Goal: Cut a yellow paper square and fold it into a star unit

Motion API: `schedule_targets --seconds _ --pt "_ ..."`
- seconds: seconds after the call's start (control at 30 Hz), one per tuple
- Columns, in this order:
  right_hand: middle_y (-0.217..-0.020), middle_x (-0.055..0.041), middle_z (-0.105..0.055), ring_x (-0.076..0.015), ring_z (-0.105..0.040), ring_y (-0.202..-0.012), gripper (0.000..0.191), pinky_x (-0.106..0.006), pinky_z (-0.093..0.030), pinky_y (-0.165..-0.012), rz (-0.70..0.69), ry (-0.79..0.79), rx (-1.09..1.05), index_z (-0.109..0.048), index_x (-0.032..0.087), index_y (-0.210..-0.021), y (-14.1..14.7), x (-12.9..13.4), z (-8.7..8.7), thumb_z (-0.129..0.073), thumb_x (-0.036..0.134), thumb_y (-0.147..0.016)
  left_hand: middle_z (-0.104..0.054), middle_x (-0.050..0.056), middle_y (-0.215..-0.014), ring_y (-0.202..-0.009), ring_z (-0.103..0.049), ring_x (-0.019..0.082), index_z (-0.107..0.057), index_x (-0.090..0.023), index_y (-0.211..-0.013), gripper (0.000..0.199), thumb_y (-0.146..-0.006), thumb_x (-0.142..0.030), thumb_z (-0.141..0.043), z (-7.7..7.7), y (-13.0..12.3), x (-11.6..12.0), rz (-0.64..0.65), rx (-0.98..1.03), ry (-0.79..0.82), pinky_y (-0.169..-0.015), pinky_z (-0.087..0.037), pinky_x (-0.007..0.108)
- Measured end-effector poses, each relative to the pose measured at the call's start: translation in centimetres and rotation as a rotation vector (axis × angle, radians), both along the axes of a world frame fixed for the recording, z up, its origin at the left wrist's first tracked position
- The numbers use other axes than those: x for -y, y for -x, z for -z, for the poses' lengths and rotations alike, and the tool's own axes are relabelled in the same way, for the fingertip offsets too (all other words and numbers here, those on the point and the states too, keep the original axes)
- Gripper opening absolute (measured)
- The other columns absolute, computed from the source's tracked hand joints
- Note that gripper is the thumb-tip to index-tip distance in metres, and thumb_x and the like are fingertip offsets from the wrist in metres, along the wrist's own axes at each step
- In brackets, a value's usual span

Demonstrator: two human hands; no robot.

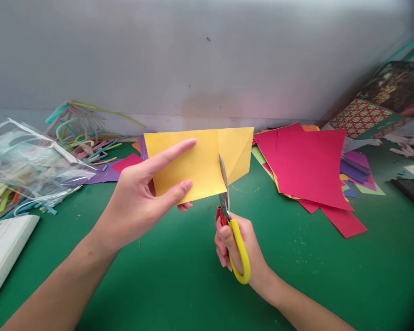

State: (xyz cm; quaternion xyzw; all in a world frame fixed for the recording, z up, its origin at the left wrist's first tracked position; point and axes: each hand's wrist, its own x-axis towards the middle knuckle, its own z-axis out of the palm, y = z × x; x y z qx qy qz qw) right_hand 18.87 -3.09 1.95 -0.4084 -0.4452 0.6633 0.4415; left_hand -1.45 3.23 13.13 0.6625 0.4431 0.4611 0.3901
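Note:
A sheet of yellow paper [189,168] is held up above the green table by my left hand [141,197]. Thumb and index finger lie on its near face, and other fingers are behind it. In my right hand [243,243] are scissors [240,253] with yellow and red handles. Their blades point up and meet the paper's lower edge, at a cut running along a vertical crease. Right of the cut, the paper has a diagonal fold and a slanted lower corner. Part of the scissors is hidden behind the sheet.
Red paper sheets [307,165] are piled at the right on the green table [179,285]. Coloured strips [89,142] and a clear plastic bag [31,147] lie at the left, near a white device [8,253]. A patterned box [362,117] stands at the far right. A pale wall [158,55] rises behind.

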Motion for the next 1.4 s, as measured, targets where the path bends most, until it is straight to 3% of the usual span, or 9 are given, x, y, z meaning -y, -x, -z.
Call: schedule_targets --seconds 0.7,1.0,1.4 --pt "-0.051 0.0082 -0.047 -0.0079 -0.047 -0.034 0.045 -0.015 -0.032 -0.029 -0.021 0.060 -0.006 -0.047 0.022 -0.079 0.1 0.0 -0.1 -0.067 0.060 -0.092 -0.068 0.002 -0.125 -0.067 -0.069 0.011 -0.061 -0.037 -0.143 0.060 -0.087 -0.025 -0.077 0.2 0.0 -0.1 0.004 0.002 0.002 -0.060 -0.071 0.030" --pt "-0.062 0.0068 -0.044 -0.0074 -0.044 -0.045 0.057 -0.017 -0.039 -0.038 -0.054 -0.018 -0.041 -0.048 0.021 -0.088 0.4 -0.3 -0.3 -0.052 0.077 -0.091 -0.072 0.002 -0.113 -0.059 -0.069 0.009 -0.057 -0.037 -0.147 0.061 -0.089 -0.028 -0.075 0.4 0.0 0.0 0.060 -0.042 0.029 -0.057 -0.067 0.024" --pt "-0.071 0.0040 -0.043 -0.0105 -0.044 -0.054 0.058 -0.023 -0.041 -0.047 -0.056 -0.130 0.004 -0.048 0.021 -0.089 0.0 -1.0 -0.8 -0.041 0.079 -0.094 -0.077 0.004 -0.105 -0.058 -0.071 0.014 -0.053 -0.034 -0.151 0.060 -0.092 -0.029 -0.067 0.5 -0.4 0.2 0.156 -0.129 0.045 -0.054 -0.064 0.025"
